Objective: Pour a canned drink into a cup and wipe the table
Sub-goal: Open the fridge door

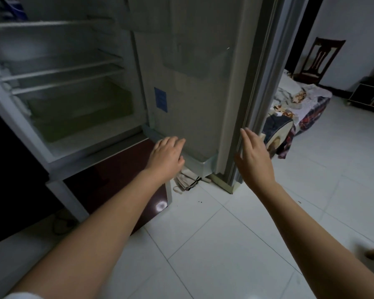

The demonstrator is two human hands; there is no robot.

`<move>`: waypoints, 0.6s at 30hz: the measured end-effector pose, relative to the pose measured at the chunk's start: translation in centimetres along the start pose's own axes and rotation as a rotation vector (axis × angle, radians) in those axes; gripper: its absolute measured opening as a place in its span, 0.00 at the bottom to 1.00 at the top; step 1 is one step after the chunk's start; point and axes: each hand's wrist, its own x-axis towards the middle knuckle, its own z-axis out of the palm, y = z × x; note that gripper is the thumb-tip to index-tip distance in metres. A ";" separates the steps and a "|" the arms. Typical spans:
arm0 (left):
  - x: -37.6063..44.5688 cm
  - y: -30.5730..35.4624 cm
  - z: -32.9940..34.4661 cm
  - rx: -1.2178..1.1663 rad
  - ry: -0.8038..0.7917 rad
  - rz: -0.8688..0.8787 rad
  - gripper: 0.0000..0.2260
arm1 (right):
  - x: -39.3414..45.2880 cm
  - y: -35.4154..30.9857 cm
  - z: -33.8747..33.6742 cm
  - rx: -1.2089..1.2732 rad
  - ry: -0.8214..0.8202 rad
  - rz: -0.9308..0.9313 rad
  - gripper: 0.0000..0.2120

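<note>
Hands first: the left hand (167, 155) reaches toward the lower inner edge of the open fridge door (194, 87), fingers relaxed and holding nothing; the right hand (255, 156) stands flat with straight fingers against the door's outer edge, also holding nothing. The two are apart, one on each side of the door's edge.

No can and no cup shows anywhere, and no worktop either, so where the drink sits cannot be told. The fridge shelves (61, 70) look bare, though the picture is blurred and dim.

By judgement, a chilled can would be light, stiff and likely slick with moisture, best gripped round its middle (not by the rim).

Around: a pale drawer (80, 113) low in the fridge, a dark lower door (121, 180) beneath it, folded cloth (188, 180) on the tiled floor (225, 244) under the open door, a bed with patterned bedding (300, 108) and a wooden chair (320, 59) beyond. The open door stands between the person and the room.
</note>
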 end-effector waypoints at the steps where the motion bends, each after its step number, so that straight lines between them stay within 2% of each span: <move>1: -1.3 -0.7 -0.3 0.010 0.003 -0.022 0.24 | -0.5 -1.0 -0.1 -0.010 -0.035 -0.036 0.29; 8: -11.1 -6.5 -2.2 0.090 -0.017 -0.200 0.22 | -3.9 -9.0 0.7 -0.013 -0.244 -0.218 0.27; 14: -15.1 -9.7 -3.0 0.128 -0.021 -0.321 0.21 | -4.7 -12.9 3.1 0.010 -0.323 -0.369 0.26; 18: -16.0 -11.7 -2.8 0.136 -0.017 -0.410 0.20 | -3.8 -14.8 5.1 0.052 -0.311 -0.416 0.23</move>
